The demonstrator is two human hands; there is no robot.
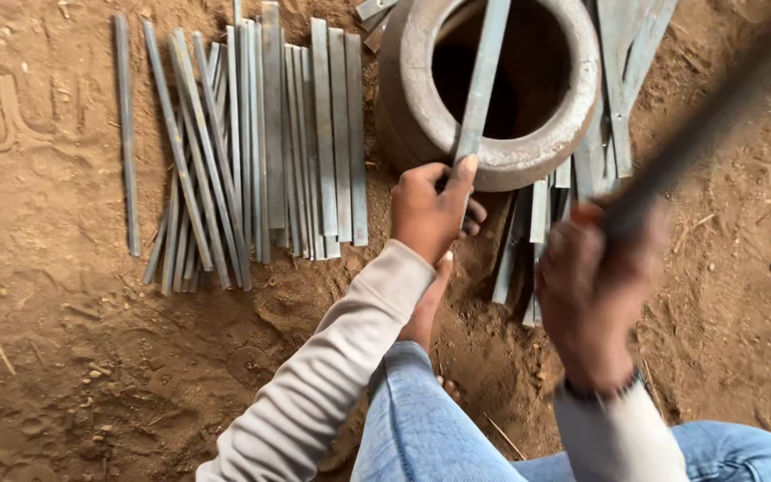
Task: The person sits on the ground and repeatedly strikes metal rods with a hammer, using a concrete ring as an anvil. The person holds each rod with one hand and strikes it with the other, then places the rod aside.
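The strip (pixel 482 80) pinched in the left hand (pixel 428 210) was flat grey metal with a dull, faintly sheened face, and the many strips (pixel 261 143) laid beside it looked the same, matt and slightly streaked. The thick ring (pixel 501 156) under it was heavy metal, rough and pitted, dusted pale along its rim, while the dark rod (pixel 698 125) gripped by the right hand (pixel 595 295) was too blurred to tell its finish. The ground (pixel 64 339) was loose, crumbly reddish earth, the sleeve (pixel 332 375) a soft matt knit cloth and the trousers (pixel 430 428) woven blue denim.
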